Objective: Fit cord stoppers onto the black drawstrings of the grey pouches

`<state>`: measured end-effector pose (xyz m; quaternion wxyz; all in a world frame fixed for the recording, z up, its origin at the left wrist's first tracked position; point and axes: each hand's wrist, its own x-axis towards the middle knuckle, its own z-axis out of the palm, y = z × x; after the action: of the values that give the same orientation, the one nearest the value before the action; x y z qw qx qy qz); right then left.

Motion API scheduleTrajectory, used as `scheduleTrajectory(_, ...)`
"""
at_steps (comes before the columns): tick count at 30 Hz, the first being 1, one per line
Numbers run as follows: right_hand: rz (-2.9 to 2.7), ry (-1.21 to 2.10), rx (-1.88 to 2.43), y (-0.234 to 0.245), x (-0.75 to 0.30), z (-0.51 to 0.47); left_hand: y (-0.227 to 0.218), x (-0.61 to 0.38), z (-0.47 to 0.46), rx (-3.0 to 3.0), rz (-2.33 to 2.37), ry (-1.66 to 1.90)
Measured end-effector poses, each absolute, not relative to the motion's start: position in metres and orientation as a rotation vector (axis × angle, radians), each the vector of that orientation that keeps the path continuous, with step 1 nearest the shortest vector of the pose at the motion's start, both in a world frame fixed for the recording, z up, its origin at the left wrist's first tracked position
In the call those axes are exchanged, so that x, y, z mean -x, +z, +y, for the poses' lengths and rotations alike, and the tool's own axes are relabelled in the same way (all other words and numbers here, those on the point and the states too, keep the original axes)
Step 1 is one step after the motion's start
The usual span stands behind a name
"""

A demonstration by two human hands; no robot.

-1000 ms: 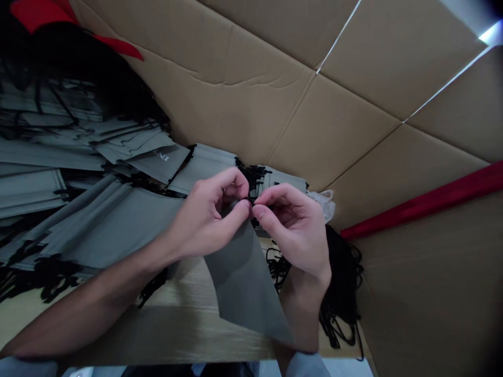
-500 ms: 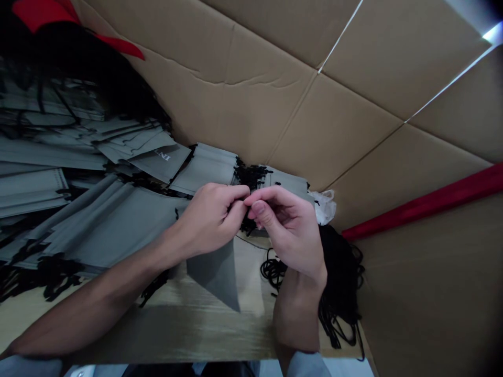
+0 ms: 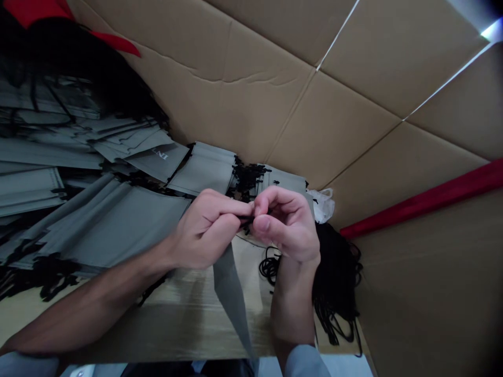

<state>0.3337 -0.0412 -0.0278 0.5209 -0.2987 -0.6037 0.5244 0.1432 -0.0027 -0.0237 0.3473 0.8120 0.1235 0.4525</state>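
My left hand (image 3: 208, 228) is closed in a pinch on a black cord (image 3: 247, 218). Facing it, my right hand (image 3: 291, 225) pinches the same cord between thumb and forefinger, its other fingers curled. Below my left hand hangs a grey fabric pouch (image 3: 231, 296), turned nearly edge-on; its upper part is hidden behind that hand. Exactly how the cord runs between the fingers is too small to tell.
Grey pouches with black cords lie in piles (image 3: 113, 225) on the left and at the back (image 3: 208, 167). A bundle of black cords (image 3: 338, 283) and a clear plastic bag (image 3: 323, 204) sit right. Cardboard walls (image 3: 251, 115) enclose the table (image 3: 181, 324); a red strip (image 3: 424, 201) crosses the right wall.
Both hands have shifted slightly, and black cord now shows between their fingertips. The hanging pouch has swung to the right and turned more edge-on.
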Motion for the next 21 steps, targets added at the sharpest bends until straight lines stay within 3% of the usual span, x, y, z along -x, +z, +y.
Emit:
scheduleTrajectory(8,-1.458,1.181,0.730,-0.030,-0.328,-0.039,-0.036,-0.141,-0.010,-1.999,0.464,1.361)
scheduleTrajectory(21,-1.944,0.245,1.073,-0.007,-0.323,-0.063,-0.021,-0.140,-0.001,-2.290,0.562,1.247)
